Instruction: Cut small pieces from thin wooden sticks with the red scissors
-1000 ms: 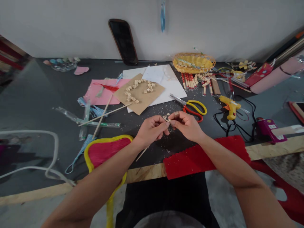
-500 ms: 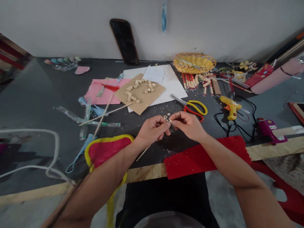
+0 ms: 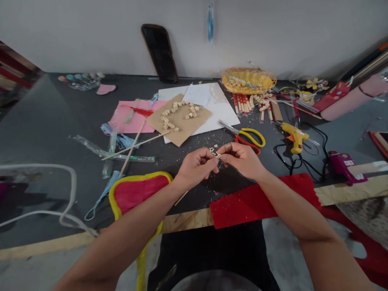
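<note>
My left hand (image 3: 197, 165) and my right hand (image 3: 242, 159) meet over the dark table with their fingertips pinched close together. Between them is a small pale wooden piece (image 3: 218, 156), mostly covered by the fingers. Just behind the fingertips lie several loose wooden bits (image 3: 212, 149). Farther back, a brown paper square (image 3: 178, 135) bears a curved row of little wooden clusters (image 3: 166, 121). Scissors (image 3: 253, 137) with one yellow and one red handle lie beyond my right hand, blades partly apart. Under my left forearm rests a pink shape with a yellow border (image 3: 142, 190).
Red cloth (image 3: 236, 210) lies beneath my right forearm. A yellow glue gun (image 3: 294, 137) with a black cord is at right. Behind stand a wicker basket (image 3: 248, 87), red-and-wood sticks (image 3: 241, 103) and a leaning phone (image 3: 160, 52). Crossed sticks (image 3: 133, 145) and blue tassels lie at left.
The view has shifted very slightly. Both hands keep the same pinch over the small wooden piece, with hardly any movement of the fingers.
</note>
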A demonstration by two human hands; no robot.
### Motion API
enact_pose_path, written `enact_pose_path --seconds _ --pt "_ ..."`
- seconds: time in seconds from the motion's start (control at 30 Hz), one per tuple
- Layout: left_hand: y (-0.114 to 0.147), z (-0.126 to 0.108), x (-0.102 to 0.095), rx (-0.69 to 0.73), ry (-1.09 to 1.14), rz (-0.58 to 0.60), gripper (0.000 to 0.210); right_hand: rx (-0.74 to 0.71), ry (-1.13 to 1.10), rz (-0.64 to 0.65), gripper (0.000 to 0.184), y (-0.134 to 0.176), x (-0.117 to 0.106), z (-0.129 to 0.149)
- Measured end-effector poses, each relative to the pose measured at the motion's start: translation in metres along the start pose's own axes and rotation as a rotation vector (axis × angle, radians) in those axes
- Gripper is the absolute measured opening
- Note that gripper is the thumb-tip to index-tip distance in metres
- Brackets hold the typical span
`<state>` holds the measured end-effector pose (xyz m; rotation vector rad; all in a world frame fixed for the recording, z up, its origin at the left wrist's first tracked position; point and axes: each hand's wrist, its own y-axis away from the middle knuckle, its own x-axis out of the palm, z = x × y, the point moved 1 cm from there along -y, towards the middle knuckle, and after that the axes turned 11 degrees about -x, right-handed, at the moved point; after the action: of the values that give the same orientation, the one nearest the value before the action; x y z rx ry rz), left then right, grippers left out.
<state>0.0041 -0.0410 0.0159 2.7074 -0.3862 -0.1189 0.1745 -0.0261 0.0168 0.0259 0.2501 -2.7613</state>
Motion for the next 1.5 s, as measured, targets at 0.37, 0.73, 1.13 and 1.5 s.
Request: enact_pose_path --seconds 0.37,0.73,1.13,1.5 --pt "0.003 -0.0025 0.0012 -0.005 -0.079 -0.067 0.018 0.018 -0.009 0.011 0.022 -0.0006 -0.0004 0.0002" --pt "0.0052 -0.0013 0.0013 0.037 -0.179 -0.106 0.018 0.016 -0.017 0.01 0.023 -0.0004 -0.0009 -0.0014" --pt "0.0045 0.001 0.0006 0.054 -0.168 -0.106 0.02 0.011 -0.027 0.007 0.024 -0.0002 -0.0002 -0.002" --pt "0.0054 -0.0016 0.0008 0.048 -0.153 -0.118 0.02 -0.025 -0.009 0.034 0.022 0.0001 0.0 -0.0003"
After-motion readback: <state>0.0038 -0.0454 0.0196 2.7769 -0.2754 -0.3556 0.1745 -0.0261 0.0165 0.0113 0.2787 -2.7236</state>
